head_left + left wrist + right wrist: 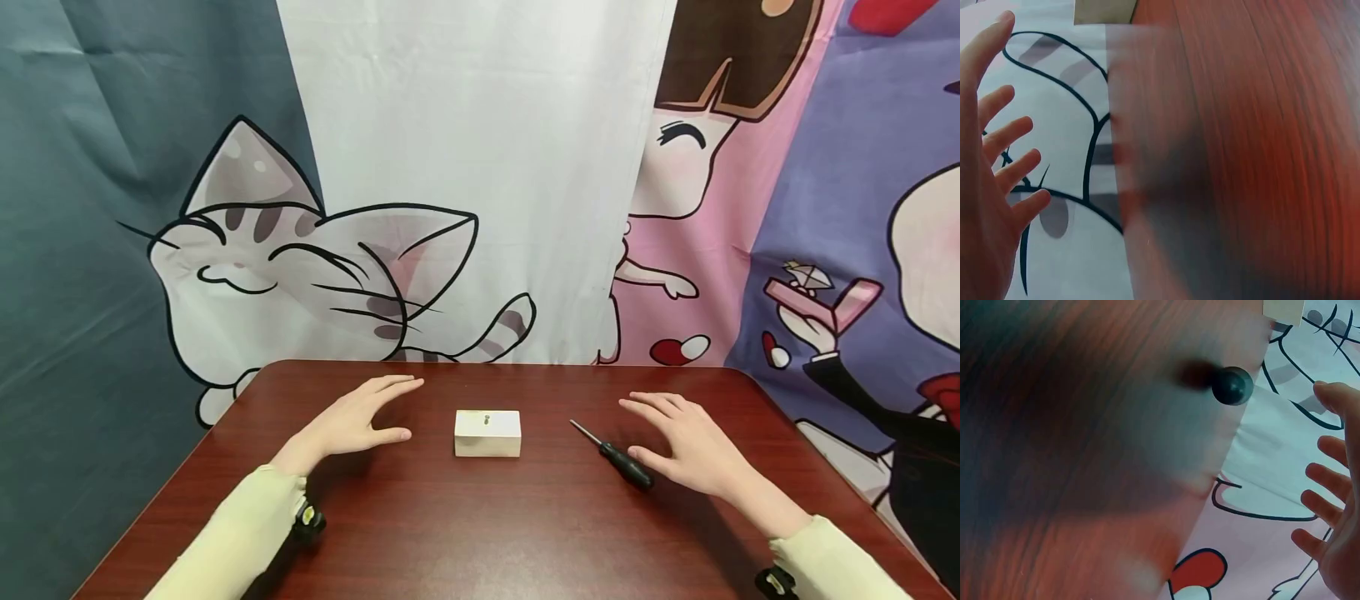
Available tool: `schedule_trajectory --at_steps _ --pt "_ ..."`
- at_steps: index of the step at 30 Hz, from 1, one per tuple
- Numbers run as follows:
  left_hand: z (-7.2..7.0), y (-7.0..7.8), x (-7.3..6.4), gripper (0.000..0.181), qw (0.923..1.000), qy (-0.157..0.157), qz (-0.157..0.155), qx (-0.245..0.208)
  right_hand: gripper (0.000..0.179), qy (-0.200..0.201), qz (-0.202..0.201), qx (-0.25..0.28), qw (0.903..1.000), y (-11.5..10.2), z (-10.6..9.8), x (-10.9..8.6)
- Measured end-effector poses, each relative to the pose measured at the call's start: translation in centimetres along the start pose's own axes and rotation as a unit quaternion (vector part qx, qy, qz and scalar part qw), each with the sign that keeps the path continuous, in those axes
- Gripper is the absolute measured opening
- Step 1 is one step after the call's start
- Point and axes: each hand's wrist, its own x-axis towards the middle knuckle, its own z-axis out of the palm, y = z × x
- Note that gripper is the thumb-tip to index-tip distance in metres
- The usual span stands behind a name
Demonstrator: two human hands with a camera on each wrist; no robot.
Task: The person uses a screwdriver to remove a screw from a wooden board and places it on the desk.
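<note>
A pale cream block (pixel 487 435) sits mid-table, with a small metal piece, perhaps a screw, on its top face. To its right lies a screwdriver (pixel 617 457) with a black handle, its metal tip aimed up and left. My left hand (pixel 358 419) hovers left of the block, fingers extended and holding nothing. On the other side my right hand (pixel 686 440) is held over the table beside the screwdriver handle, fingers spread and apart from it. The right wrist view shows the handle's round end (pixel 1233 386); the left wrist view catches an edge of the block (pixel 1105 11).
The reddish-brown wooden table (pixel 465 533) has rounded far corners. Directly behind it hangs a cartoon-printed cloth (pixel 480 108) with a cat and figures. Dark devices are strapped at the left wrist (pixel 309 517) and right wrist (pixel 776 582).
</note>
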Motion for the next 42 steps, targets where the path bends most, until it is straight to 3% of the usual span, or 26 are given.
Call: schedule_trajectory --at_steps 17,32,42 --pt "3.8 2.1 3.0 0.071 0.9975 -0.014 0.008 -0.068 0.063 -0.047 0.037 0.013 0.9981 -1.1 1.7 -0.7" --pt "5.5 3.0 4.1 0.062 0.9900 -0.018 0.040 -0.134 0.056 -0.089 0.066 0.037 0.9932 -1.6 2.5 -1.1" --pt "6.5 3.1 4.5 0.054 0.9797 -0.034 0.042 -0.193 0.037 -0.112 0.069 0.054 0.9899 -1.8 3.0 -1.1"
